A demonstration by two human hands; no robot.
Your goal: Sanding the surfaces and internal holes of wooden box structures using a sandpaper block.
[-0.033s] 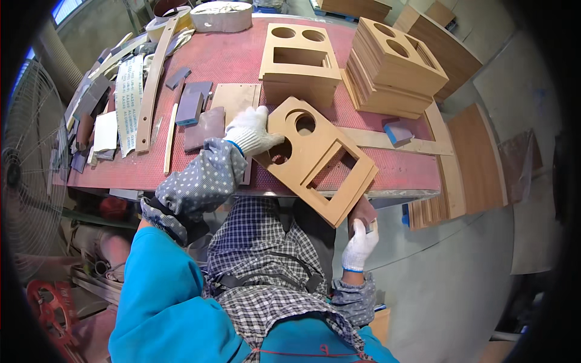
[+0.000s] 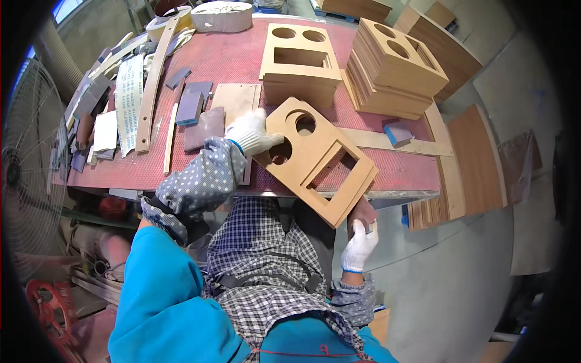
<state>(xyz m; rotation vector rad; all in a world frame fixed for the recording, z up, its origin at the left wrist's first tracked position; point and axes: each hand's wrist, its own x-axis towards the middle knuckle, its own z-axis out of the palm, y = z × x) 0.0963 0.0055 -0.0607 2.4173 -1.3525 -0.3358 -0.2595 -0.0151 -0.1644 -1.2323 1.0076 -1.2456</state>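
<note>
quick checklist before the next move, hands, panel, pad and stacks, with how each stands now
1. Left hand on the wooden panel: ok, gripping its edge beside a round hole.
2. Right hand holding the reddish-brown pad: ok, at the panel's near end.
3. Pad pressed firmly against the edge: cannot tell.
4. Panel wholly over the red table: not ok, its near corner juts past the front edge.
5. Panel apart from the stack behind it: cannot tell, they overlap in view.
6. Gloves worn: ok, both hands.
</note>
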